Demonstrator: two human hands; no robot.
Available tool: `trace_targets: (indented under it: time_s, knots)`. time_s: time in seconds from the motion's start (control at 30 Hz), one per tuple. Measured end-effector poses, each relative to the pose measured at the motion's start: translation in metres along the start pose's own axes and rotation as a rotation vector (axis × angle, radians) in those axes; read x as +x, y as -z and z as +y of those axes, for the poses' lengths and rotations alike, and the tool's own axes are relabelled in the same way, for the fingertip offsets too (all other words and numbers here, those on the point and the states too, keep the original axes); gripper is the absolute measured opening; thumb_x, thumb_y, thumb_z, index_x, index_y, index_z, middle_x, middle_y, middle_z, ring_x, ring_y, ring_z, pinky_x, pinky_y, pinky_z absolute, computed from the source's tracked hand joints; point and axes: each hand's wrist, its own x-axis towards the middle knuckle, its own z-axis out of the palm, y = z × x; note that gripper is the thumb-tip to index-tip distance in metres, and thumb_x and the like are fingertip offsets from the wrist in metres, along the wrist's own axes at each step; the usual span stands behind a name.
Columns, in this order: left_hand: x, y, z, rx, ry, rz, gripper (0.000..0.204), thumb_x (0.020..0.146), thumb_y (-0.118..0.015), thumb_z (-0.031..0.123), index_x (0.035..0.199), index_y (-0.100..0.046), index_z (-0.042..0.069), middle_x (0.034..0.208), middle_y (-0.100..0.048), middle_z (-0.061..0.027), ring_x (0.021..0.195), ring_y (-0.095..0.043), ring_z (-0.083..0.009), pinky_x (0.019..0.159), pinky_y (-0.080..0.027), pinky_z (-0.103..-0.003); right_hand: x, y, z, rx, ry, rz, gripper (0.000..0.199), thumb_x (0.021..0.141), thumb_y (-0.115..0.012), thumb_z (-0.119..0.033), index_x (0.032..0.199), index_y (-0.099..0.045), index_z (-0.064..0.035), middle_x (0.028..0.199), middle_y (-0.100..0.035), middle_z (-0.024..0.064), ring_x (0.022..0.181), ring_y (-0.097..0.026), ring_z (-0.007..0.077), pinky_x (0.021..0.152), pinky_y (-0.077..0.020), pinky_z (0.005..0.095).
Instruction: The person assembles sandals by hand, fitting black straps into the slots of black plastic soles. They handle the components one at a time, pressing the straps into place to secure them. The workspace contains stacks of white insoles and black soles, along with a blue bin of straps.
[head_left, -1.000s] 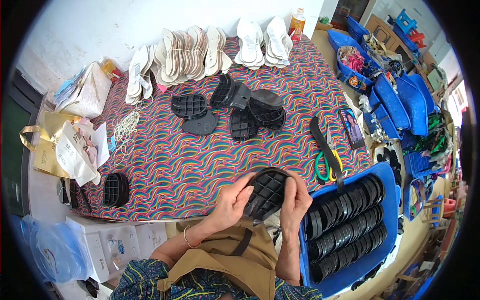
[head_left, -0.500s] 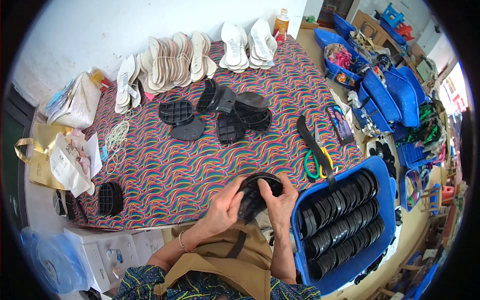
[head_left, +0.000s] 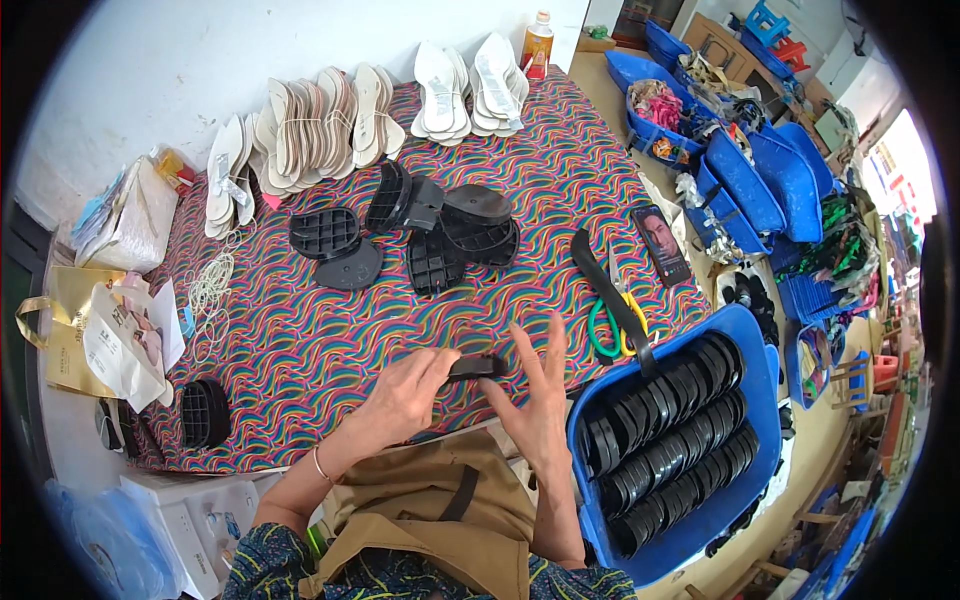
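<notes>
My left hand (head_left: 408, 393) is closed on one end of a black shoe heel (head_left: 478, 367), held edge-on just above the table's near edge. My right hand (head_left: 538, 405) is open beside it, index and middle fingers spread upward, its thumb near the heel's right end; whether they touch I cannot tell. Farther back lie several loose black heels (head_left: 435, 258), some with their gridded hollow side showing. To my right, a blue tub (head_left: 577, 450) holds three rows of stacked black heels (head_left: 672, 450). A small stack of heels (head_left: 205, 413) stands at the table's left.
Scissors (head_left: 607, 325) and a black strip (head_left: 612, 292) lie by the tub, near a phone (head_left: 660, 246). Bundled pale insoles (head_left: 310, 130) line the wall, with a bottle (head_left: 537, 46) at their right. String (head_left: 212, 300) and paper bags (head_left: 118, 330) occupy the left side.
The heel has turned from upright against my apron to edge-on and farther over the table. My right hand has let go and spread its fingers. The whole view has shifted slightly.
</notes>
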Motion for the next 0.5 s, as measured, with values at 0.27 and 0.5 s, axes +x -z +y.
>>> trace_targets:
  time_s: [0.27,0.5]
  knots:
    - [-0.004,-0.001,-0.007,-0.225,0.154,0.020,0.045,0.083,-0.062,-0.005,0.127,-0.054,-0.004,0.116,-0.060,-0.0196,0.098,-0.064,-0.0393,0.081,-0.054,-0.045,-0.005,-0.021,0.023,0.210,0.115,-0.186,0.039,0.081,-0.076,-0.003,0.118,-0.064,0.0025,0.114,-0.066,0.0206,0.109,-0.064,0.0375,0.093,-0.0521,0.0414]
    - [-0.025,-0.016,-0.013,-0.323,0.284,0.203,0.059,0.081,-0.063,-0.013,0.137,-0.048,0.000,0.124,-0.061,-0.0211,0.099,-0.066,-0.0387,0.079,-0.054,-0.043,0.001,-0.020,0.011,0.113,0.200,-0.205,0.037,0.080,-0.078,-0.005,0.115,-0.069,0.0015,0.108,-0.069,0.0160,0.099,-0.065,0.0295,0.086,-0.0521,0.0365]
